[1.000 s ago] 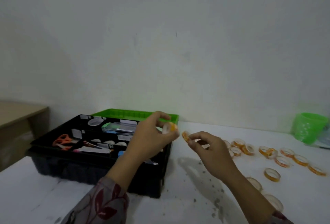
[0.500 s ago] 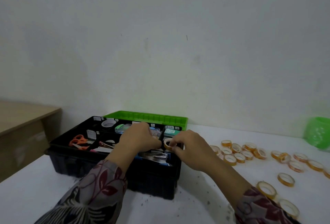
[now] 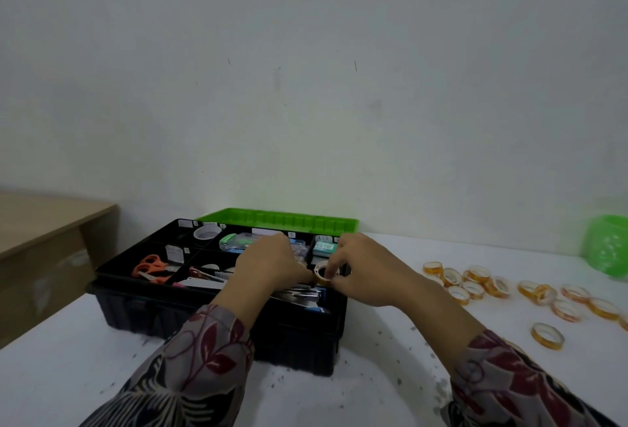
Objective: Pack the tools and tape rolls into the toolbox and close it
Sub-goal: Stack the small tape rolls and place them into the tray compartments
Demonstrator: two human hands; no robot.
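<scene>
Pinching a tape roll with the right hand at the toolbox's three o'clock end; left hand's grip impossible to tell. Best lowered flat.

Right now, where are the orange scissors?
In the head view, the orange scissors lie in the near-left compartment of the black toolbox, on the left side, just left of the person's left hand.

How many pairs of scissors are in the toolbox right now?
1. The orange-handled scissors lie in the front-left compartment of the black toolbox. The left hand and right hand cover other compartments, so more may be hidden.
</scene>
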